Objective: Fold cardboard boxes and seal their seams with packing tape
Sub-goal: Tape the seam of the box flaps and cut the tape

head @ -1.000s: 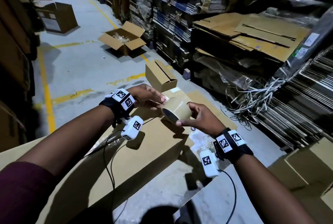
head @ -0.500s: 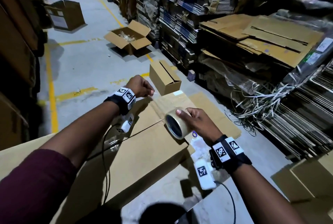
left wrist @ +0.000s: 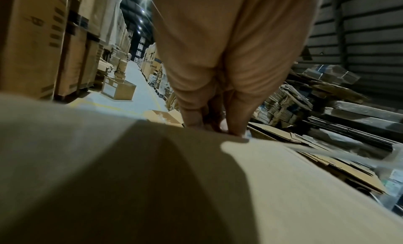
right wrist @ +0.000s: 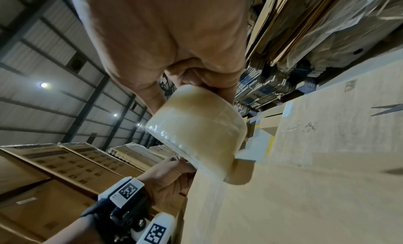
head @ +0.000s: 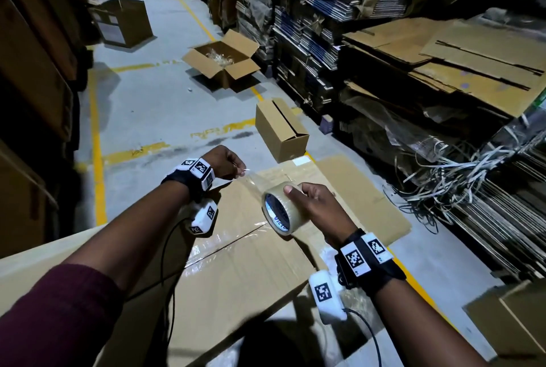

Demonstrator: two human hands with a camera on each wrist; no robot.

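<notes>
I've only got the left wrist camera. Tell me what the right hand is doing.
Observer: The right hand grips a roll of packing tape, thumb on top of its rim.
Operator: Give me the roll's position.
Observer: It is held over the flattened cardboard box, to the right of the left hand.
Operator: Report whether any tape is pulled out.
Observer: Yes. A clear strip of tape runs from the roll to the left hand, which pinches its end.
</notes>
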